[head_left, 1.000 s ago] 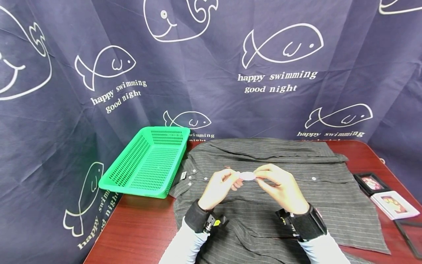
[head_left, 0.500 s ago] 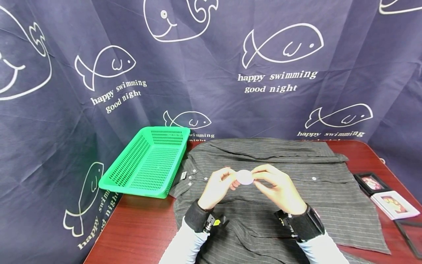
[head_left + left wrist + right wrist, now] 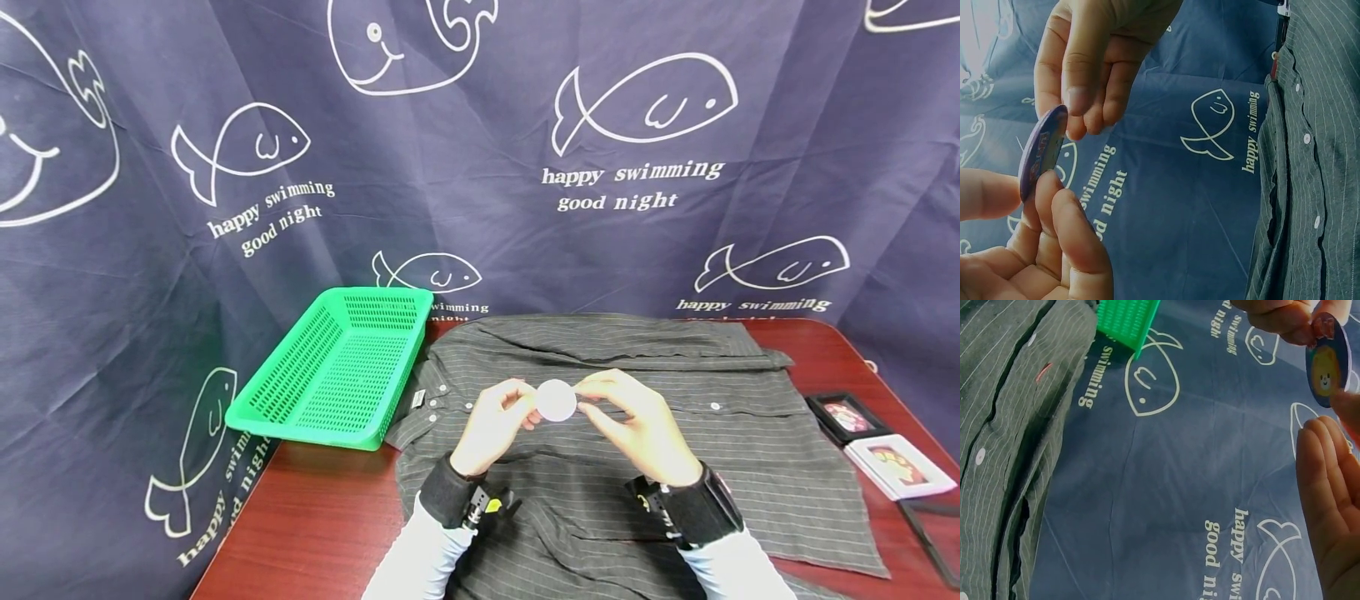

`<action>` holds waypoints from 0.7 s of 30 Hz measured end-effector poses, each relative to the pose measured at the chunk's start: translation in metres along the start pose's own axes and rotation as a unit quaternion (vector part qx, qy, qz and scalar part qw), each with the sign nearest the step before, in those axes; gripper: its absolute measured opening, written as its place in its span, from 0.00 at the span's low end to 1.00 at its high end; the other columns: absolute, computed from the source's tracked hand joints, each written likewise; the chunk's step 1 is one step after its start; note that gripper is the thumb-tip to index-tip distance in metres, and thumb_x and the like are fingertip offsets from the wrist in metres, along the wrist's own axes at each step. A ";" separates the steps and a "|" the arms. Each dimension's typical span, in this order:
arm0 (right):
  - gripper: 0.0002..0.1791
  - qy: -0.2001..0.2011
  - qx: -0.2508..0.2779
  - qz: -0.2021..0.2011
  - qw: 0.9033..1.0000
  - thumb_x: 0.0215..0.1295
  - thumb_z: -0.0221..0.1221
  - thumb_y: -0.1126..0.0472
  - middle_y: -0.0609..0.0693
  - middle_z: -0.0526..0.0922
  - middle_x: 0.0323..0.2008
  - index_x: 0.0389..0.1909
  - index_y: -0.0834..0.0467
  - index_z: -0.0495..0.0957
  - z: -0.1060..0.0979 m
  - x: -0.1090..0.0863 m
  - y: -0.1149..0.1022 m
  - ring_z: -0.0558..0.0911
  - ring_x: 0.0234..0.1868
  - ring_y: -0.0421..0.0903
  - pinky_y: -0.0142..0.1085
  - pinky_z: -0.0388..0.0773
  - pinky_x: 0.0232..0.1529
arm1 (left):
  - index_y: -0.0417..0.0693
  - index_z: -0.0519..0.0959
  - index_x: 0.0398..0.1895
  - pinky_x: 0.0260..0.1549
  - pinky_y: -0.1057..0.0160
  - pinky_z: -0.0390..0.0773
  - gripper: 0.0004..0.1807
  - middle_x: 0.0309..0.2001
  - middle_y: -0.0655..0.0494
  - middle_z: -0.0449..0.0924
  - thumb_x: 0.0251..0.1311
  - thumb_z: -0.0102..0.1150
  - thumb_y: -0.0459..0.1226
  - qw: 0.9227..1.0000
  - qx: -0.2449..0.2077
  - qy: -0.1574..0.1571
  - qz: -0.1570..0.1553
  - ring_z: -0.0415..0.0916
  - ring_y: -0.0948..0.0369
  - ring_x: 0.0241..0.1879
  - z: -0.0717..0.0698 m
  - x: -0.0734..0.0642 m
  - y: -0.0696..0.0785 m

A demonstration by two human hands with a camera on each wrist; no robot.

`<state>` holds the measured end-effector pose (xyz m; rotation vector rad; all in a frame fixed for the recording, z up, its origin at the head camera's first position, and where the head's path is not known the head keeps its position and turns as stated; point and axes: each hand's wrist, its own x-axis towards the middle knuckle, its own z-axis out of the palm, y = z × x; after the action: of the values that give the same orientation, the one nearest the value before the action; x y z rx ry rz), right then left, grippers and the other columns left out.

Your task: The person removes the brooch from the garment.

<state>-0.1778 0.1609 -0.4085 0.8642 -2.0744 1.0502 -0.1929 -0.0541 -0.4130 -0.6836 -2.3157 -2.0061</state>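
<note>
In the head view a small round badge (image 3: 557, 401) turns a plain pale side toward me, above a dark pinstriped shirt (image 3: 600, 492). The wrist views show a cartoon animal printed on its other side. My left hand (image 3: 491, 425) pinches the badge's left edge between thumb and fingers. At the right edge, the thumb and fingertips of my right hand (image 3: 637, 425) hold it too. The left wrist view has the badge (image 3: 1043, 150) nearly edge-on, between both hands. Seen from the right wrist, the printed badge (image 3: 1327, 359) is in view, with part of each hand cut off.
A green plastic basket (image 3: 348, 383) stands at the left of the reddish wooden table (image 3: 315, 508). Toward the right edge lie a black-framed picture piece (image 3: 847, 417) and a white-framed one (image 3: 900, 467). Behind the table hangs a dark blue curtain (image 3: 495, 200) with white fish drawings.
The badge has tilted from nearly edge-on to showing its full round pale side to the head view. Both hands have stayed at its edges, with small finger and wrist shifts.
</note>
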 end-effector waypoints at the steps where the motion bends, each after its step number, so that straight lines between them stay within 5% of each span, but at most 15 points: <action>1: 0.19 0.004 0.003 0.008 1.000 0.45 0.70 0.77 0.49 0.85 0.38 0.39 0.59 0.85 0.000 0.000 0.000 0.81 0.42 0.38 0.19 0.71 0.50 | 0.28 0.78 0.37 0.30 0.71 0.80 0.10 0.30 0.29 0.79 0.66 0.55 0.31 1.000 0.005 -0.001 0.003 0.77 0.66 0.28 0.000 0.000 0.000; 6: 0.15 0.020 0.031 0.065 0.997 0.54 0.67 0.74 0.49 0.86 0.38 0.42 0.58 0.84 -0.004 0.000 -0.003 0.82 0.39 0.36 0.20 0.75 0.45 | 0.30 0.79 0.38 0.31 0.71 0.80 0.11 0.30 0.31 0.79 0.67 0.56 0.34 1.000 0.026 -0.004 0.013 0.76 0.71 0.27 -0.001 0.000 0.001; 15: 0.15 0.014 0.101 0.158 0.982 0.58 0.64 0.74 0.55 0.86 0.39 0.47 0.62 0.82 -0.002 0.004 -0.011 0.82 0.40 0.29 0.20 0.77 0.44 | 0.31 0.80 0.39 0.31 0.70 0.80 0.09 0.29 0.35 0.81 0.67 0.56 0.32 0.998 0.062 -0.010 0.028 0.79 0.45 0.29 -0.002 0.000 0.002; 21: 0.12 -0.024 0.111 0.225 0.968 0.61 0.65 0.66 0.54 0.87 0.37 0.46 0.60 0.83 0.003 0.007 -0.015 0.83 0.35 0.30 0.23 0.78 0.38 | 0.29 0.79 0.39 0.32 0.72 0.78 0.08 0.30 0.34 0.81 0.67 0.55 0.30 0.996 0.080 -0.023 0.034 0.78 0.51 0.29 -0.002 -0.001 0.012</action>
<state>-0.1708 0.1495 -0.3980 0.5307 -2.2826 1.5370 -0.1887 -0.0554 -0.4019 -0.7938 -2.4093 -1.7731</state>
